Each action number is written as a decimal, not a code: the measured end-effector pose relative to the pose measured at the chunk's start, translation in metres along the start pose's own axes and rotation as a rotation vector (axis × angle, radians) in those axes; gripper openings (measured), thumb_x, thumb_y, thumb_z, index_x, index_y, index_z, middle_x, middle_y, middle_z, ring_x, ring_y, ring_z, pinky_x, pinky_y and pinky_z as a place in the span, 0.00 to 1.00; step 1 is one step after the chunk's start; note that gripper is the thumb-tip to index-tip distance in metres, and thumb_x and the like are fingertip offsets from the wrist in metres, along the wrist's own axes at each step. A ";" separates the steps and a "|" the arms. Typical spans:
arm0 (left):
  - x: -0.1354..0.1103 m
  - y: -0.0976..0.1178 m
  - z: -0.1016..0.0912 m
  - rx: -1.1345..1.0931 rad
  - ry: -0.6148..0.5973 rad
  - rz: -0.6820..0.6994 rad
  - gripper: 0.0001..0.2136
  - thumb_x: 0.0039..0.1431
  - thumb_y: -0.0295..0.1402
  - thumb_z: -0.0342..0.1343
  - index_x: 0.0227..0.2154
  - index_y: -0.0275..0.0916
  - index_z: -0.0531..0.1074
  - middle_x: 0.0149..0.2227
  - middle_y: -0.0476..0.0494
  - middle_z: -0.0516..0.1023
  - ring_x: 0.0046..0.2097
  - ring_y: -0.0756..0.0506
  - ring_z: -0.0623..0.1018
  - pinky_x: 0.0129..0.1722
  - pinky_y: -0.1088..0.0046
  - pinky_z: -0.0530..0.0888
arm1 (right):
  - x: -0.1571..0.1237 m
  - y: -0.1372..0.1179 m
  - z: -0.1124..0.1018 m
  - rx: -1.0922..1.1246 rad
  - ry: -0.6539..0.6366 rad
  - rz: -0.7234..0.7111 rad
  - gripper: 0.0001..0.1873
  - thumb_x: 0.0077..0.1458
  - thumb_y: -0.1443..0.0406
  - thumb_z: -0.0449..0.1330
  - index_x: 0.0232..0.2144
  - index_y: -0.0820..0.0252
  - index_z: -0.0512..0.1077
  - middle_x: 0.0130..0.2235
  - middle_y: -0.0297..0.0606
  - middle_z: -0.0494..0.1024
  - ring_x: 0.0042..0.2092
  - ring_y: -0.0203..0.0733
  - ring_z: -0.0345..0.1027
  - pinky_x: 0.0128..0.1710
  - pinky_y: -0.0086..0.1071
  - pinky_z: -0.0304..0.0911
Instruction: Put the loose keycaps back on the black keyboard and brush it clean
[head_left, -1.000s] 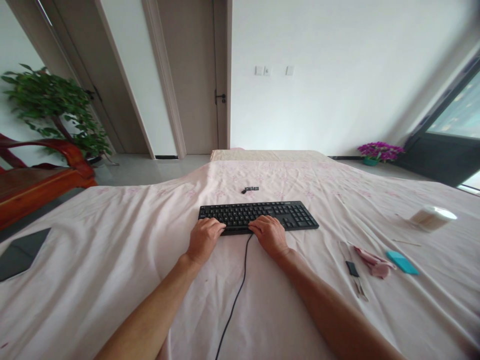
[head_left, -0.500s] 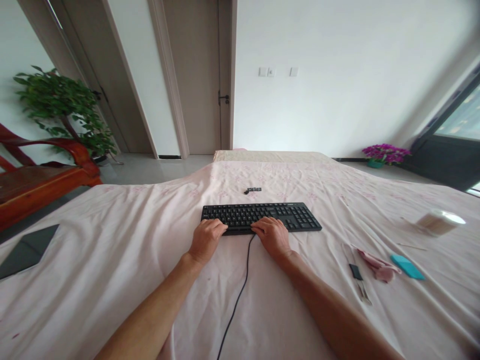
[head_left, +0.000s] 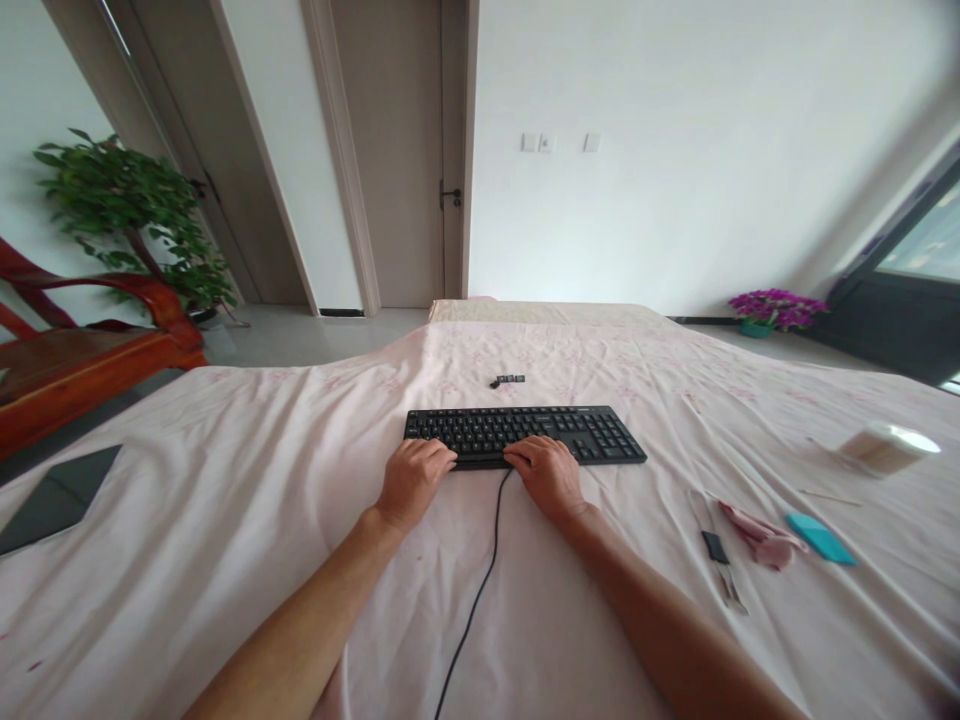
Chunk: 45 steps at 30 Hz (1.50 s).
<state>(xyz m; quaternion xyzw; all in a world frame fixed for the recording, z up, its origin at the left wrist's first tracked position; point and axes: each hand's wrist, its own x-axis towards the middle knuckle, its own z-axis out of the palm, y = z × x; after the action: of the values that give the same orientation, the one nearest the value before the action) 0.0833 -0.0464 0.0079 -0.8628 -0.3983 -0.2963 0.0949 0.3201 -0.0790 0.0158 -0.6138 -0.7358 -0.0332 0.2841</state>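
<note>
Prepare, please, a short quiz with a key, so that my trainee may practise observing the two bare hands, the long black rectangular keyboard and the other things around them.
1. True or false: the bare left hand and the bare right hand both touch the long black rectangular keyboard.

2. Where do the small black square pieces lie?
A) Beyond the keyboard's far edge
B) On top of the keyboard
C) Under the right hand

3. Fill in: in the picture, the flat turquoise rectangular item lies to the ____ of the crumpled pink cloth.

Key: 1 true; 2 A; 3 right.
</note>
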 end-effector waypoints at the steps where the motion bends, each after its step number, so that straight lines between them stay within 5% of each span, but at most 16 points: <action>1: 0.000 0.000 0.001 -0.014 -0.001 -0.009 0.04 0.58 0.32 0.56 0.33 0.42 0.74 0.31 0.48 0.76 0.35 0.47 0.72 0.38 0.68 0.63 | 0.000 0.000 0.000 0.003 0.001 0.005 0.06 0.56 0.61 0.59 0.34 0.49 0.77 0.36 0.32 0.79 0.40 0.40 0.69 0.40 0.32 0.55; 10: 0.000 0.000 0.000 0.013 0.029 0.087 0.06 0.59 0.28 0.52 0.32 0.41 0.74 0.30 0.48 0.76 0.35 0.47 0.72 0.38 0.68 0.64 | 0.001 0.006 0.007 0.111 -0.007 0.065 0.06 0.55 0.62 0.59 0.33 0.49 0.77 0.37 0.29 0.79 0.40 0.39 0.70 0.42 0.32 0.58; 19: -0.001 0.003 -0.001 -0.087 0.034 0.003 0.03 0.58 0.32 0.55 0.32 0.41 0.73 0.34 0.48 0.78 0.37 0.47 0.73 0.39 0.68 0.65 | 0.003 0.001 -0.003 0.122 -0.020 0.025 0.03 0.50 0.66 0.62 0.27 0.52 0.75 0.35 0.30 0.78 0.39 0.39 0.68 0.42 0.32 0.57; 29: 0.007 0.004 -0.004 -0.136 -0.008 -0.069 0.02 0.55 0.33 0.58 0.29 0.41 0.73 0.31 0.49 0.77 0.35 0.47 0.73 0.38 0.68 0.65 | 0.007 0.005 0.003 0.183 0.001 -0.078 0.08 0.53 0.68 0.60 0.34 0.51 0.77 0.38 0.33 0.77 0.41 0.39 0.67 0.44 0.32 0.60; 45: 0.008 -0.006 0.005 -0.190 -0.013 -0.031 0.04 0.55 0.33 0.58 0.33 0.42 0.76 0.34 0.48 0.79 0.37 0.48 0.74 0.40 0.69 0.66 | 0.007 0.009 0.007 0.233 0.001 -0.106 0.08 0.53 0.68 0.60 0.34 0.51 0.78 0.37 0.34 0.77 0.40 0.38 0.68 0.42 0.31 0.61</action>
<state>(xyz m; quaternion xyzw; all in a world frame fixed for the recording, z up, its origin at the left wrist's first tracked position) 0.0846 -0.0354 0.0082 -0.8637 -0.3822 -0.3287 0.0056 0.3252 -0.0672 0.0103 -0.5368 -0.7660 0.0370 0.3517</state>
